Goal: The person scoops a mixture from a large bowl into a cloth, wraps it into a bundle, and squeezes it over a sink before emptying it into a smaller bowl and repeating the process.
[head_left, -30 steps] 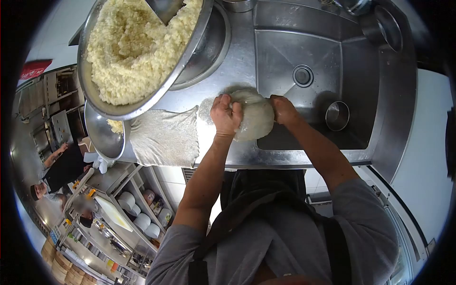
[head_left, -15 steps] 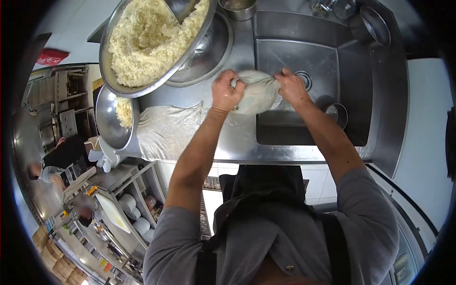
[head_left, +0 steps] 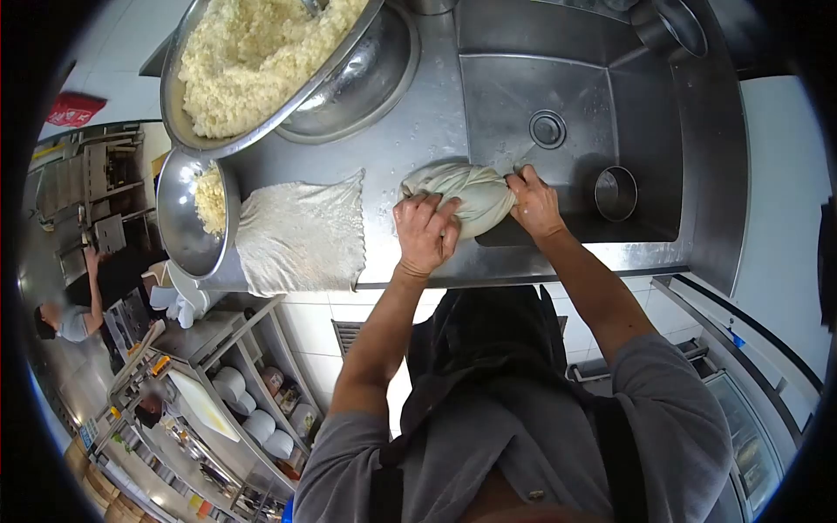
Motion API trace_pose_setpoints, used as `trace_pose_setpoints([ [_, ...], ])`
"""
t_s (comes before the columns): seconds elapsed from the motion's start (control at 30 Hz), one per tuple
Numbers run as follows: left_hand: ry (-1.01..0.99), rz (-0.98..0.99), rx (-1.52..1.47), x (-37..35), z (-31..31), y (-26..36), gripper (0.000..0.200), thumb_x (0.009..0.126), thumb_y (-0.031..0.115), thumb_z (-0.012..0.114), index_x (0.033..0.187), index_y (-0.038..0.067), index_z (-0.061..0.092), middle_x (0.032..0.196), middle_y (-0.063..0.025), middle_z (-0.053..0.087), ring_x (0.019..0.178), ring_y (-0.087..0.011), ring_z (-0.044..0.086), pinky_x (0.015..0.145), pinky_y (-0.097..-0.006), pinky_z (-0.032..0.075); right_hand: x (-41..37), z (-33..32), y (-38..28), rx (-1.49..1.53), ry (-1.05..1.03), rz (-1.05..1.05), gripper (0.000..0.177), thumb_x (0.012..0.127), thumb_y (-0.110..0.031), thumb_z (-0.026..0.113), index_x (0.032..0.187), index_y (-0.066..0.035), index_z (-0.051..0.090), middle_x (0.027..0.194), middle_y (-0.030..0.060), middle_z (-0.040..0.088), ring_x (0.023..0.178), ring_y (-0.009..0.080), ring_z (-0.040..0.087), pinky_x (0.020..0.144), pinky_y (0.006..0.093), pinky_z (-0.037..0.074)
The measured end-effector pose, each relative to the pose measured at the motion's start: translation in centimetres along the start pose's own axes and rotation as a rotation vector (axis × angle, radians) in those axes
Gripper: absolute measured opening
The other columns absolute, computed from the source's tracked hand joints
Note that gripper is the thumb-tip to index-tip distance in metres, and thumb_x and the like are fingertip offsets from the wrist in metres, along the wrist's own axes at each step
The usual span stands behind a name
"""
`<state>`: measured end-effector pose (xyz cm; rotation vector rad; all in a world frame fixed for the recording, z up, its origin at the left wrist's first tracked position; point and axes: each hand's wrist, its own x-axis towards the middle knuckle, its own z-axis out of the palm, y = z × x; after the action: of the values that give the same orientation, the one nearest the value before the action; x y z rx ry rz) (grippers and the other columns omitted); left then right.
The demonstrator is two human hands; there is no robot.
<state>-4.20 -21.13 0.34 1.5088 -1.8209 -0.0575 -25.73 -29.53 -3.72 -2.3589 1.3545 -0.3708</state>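
A plump, wet cloth bundle (head_left: 466,193), pale and twisted, lies across the left rim of the sink, partly on the steel counter. What fills it is hidden by the cloth. My left hand (head_left: 427,231) presses on its left side with curled fingers gripping the fabric. At the other end, my right hand (head_left: 534,205) is closed around the gathered, twisted part of the cloth, over the sink (head_left: 575,96). Left of my left hand, a damp off-white cloth (head_left: 305,231) is spread flat on the counter.
A large steel bowl (head_left: 275,131) of crumbly pale-yellow food leans over an upturned-looking steel bowl (head_left: 357,87). Below it sits a smaller bowl (head_left: 174,209) with some of the same food. A metal cup (head_left: 616,193) lies in the sink. Other people work at far left.
The bundle has come closer to my body and turned, its cloth now showing twisted folds. My left hand has shifted lower on it; my right hand keeps its grip. The view has shifted slightly.
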Motion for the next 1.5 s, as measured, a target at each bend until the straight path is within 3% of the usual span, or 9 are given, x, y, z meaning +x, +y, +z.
trace_pose_setpoints([
  [0.33, 0.043, -0.33, -0.246, 0.7, 1.3, -2.1, 0.011, 0.074, 0.004, 0.053, 0.079, 0.006, 0.063, 0.068, -0.0126, 0.06, 0.06, -0.0322, 0.056, 0.056, -0.0418, 0.048, 1.1, 0.8, -0.7, 0.245, -0.359, 0.186, 0.022, 0.074, -0.017, 0.067, 0.091, -0.004, 0.065, 0.088, 0.0218, 0.063, 0.087, 0.0404, 0.061, 0.075, 0.0454, 0.049],
  [0.47, -0.025, -0.337, -0.191, 2.6, 2.6, -4.2, 0.008, 0.074, 0.011, 0.055, 0.074, 0.007, 0.062, 0.065, -0.0119, 0.06, 0.059, -0.0335, 0.059, 0.053, -0.0427, 0.05, 5.0, -1.3, -2.0, 0.34, -0.601, 0.383, 0.022, 0.076, -0.015, 0.066, 0.093, -0.001, 0.066, 0.09, 0.0227, 0.064, 0.088, 0.0413, 0.062, 0.077, 0.0439, 0.05],
  [0.67, -0.11, -0.335, -0.196, 5.0, 3.5, -5.3, 0.007, 0.076, 0.008, 0.053, 0.072, 0.007, 0.058, 0.065, -0.0117, 0.06, 0.058, -0.033, 0.059, 0.054, -0.0407, 0.049, 6.4, 4.5, 1.9, 0.163, -0.721, 0.125, 0.022, 0.077, -0.018, 0.064, 0.091, -0.002, 0.067, 0.096, 0.0204, 0.066, 0.094, 0.0361, 0.063, 0.083, 0.0437, 0.051],
  [0.73, -0.128, -0.325, -0.161, 6.4, 4.4, -5.5, 0.008, 0.077, 0.008, 0.052, 0.073, 0.006, 0.059, 0.065, -0.012, 0.06, 0.058, -0.0332, 0.059, 0.054, -0.041, 0.049, 7.6, 7.0, 3.3, 0.278, -0.846, 0.325, 0.021, 0.078, -0.017, 0.063, 0.091, -0.001, 0.067, 0.097, 0.0217, 0.066, 0.097, 0.0364, 0.063, 0.084, 0.0435, 0.051],
  [0.83, -0.109, -0.278, -0.101, 8.8, 6.7, -6.1, 0.011, 0.079, 0.009, 0.051, 0.073, 0.006, 0.059, 0.065, -0.0133, 0.06, 0.059, -0.0333, 0.06, 0.055, -0.0411, 0.049, 10.2, 6.8, 3.5, 0.137, -0.563, 0.154, 0.021, 0.079, -0.016, 0.063, 0.093, -0.002, 0.068, 0.1, 0.0224, 0.066, 0.101, 0.0356, 0.062, 0.086, 0.0441, 0.051],
  [0.9, -0.095, -0.236, -0.059, 9.1, 6.6, -6.2, 0.012, 0.08, 0.01, 0.051, 0.074, 0.005, 0.06, 0.066, -0.0142, 0.061, 0.059, -0.0333, 0.06, 0.055, -0.0409, 0.049, 11.9, 3.5, 3.2, 0.0, -0.738, 0.163, 0.022, 0.077, -0.012, 0.063, 0.098, -0.006, 0.068, 0.104, 0.0205, 0.065, 0.099, 0.036, 0.062, 0.085, 0.045, 0.051],
  [1.03, -0.149, -0.314, -0.233, 12.3, 4.3, -6.2, 0.014, 0.081, 0.015, 0.061, 0.071, 0.005, 0.061, 0.07, -0.0149, 0.063, 0.06, -0.0333, 0.06, 0.056, -0.04, 0.048, 10.8, -1.1, 4.0, 0.023, -0.238, 0.108, 0.022, 0.075, -0.009, 0.063, 0.097, -0.01, 0.068, 0.101, 0.0159, 0.061, 0.093, 0.0362, 0.063, 0.076, 0.0448, 0.054],
  [1.23, -0.186, 0.476, 0.027, 16.5, -1.1, -4.2, 0.023, 0.074, 0.022, 0.072, 0.063, 0.011, 0.056, 0.066, -0.0025, 0.054, 0.066, -0.0217, 0.052, 0.059, -0.035, 0.042, 11.0, -1.0, 2.1, 0.119, 0.406, 0.029, 0.035, 0.065, -0.002, 0.068, 0.097, -0.011, 0.06, 0.094, 0.0111, 0.051, 0.084, 0.034, 0.061, 0.066, 0.0449, 0.052],
  [1.5, -0.1, 0.278, 0.005, 5.0, 1.1, -2.9, 0.025, 0.073, 0.023, 0.073, 0.06, 0.013, 0.055, 0.065, -0.0007, 0.051, 0.067, -0.0196, 0.05, 0.062, -0.0348, 0.038, 2.9, 2.3, 2.8, 0.084, 0.122, 0.012, 0.038, 0.062, -0.001, 0.069, 0.096, -0.011, 0.058, 0.094, 0.0131, 0.049, 0.084, 0.0368, 0.06, 0.067, 0.0461, 0.051],
])
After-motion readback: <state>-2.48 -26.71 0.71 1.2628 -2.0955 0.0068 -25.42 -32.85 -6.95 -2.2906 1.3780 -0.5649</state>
